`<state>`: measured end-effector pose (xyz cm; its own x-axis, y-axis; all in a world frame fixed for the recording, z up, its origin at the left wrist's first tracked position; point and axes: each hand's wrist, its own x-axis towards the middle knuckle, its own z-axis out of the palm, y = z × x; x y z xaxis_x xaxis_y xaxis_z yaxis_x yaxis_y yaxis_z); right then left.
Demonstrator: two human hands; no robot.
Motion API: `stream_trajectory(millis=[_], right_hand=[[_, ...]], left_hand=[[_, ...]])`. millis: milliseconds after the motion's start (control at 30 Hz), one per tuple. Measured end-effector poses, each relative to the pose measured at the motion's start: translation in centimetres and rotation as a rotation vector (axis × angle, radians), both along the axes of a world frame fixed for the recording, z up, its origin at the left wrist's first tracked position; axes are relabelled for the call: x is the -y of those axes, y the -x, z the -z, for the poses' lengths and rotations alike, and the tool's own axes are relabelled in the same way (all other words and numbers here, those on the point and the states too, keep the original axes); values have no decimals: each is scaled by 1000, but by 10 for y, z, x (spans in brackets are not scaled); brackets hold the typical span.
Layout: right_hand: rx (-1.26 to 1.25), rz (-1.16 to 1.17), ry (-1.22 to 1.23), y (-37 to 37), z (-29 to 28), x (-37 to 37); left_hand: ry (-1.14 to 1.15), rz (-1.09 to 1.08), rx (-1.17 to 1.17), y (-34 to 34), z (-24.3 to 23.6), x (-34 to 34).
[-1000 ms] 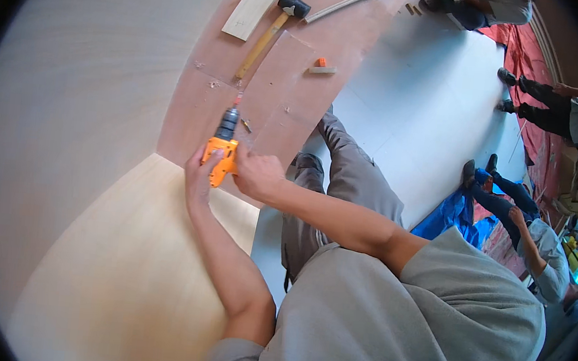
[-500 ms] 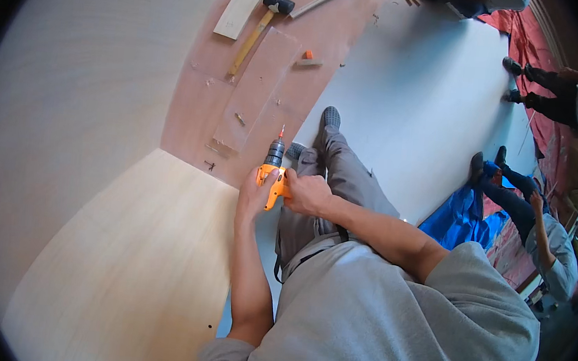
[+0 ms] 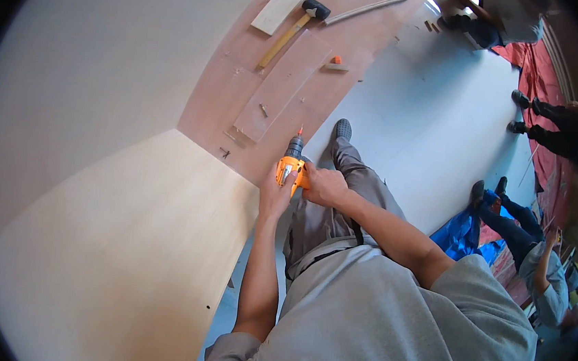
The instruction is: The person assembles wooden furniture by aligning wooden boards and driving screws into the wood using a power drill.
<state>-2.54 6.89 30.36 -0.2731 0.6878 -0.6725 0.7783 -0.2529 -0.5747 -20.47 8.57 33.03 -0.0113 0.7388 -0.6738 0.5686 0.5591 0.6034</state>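
Note:
An orange and black cordless drill (image 3: 291,163) points away from me over the near edge of a reddish-brown plywood sheet (image 3: 301,37). My left hand (image 3: 272,194) cups the drill's body from the left and below. My right hand (image 3: 323,185) grips its handle from the right. The bit's tip hangs just off the sheet's corner. A narrower brown strip (image 3: 282,87) lies flat on the sheet, with a few loose screws (image 3: 263,110) near it.
A pale plywood panel (image 3: 111,247) lies left of my arms. A wooden-handled mallet (image 3: 292,31), a light board (image 3: 287,1) and a small orange block (image 3: 336,62) rest farther up the sheet. People sit on the floor at right beside a blue tarp (image 3: 466,234).
Both hands have drawn the drill back from the middle of the brown sheet toward my body and to the right, off its near edge.

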Motion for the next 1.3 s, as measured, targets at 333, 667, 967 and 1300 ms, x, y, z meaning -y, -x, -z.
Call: stream_trajectory(millis=[333,667,967,1300], right_hand=[[91,-6,12,17,-4,7],[105,56,-11,25,-2,6],[87,117,-34,27,-2,-4],[88,150,-31,25,3,-1]], left_hand=[[38,29,46,19,20,9],[1,43,1,22,23,2],[68,28,-15,18,19,-19],[-161,94,-50,22,45,-13]])
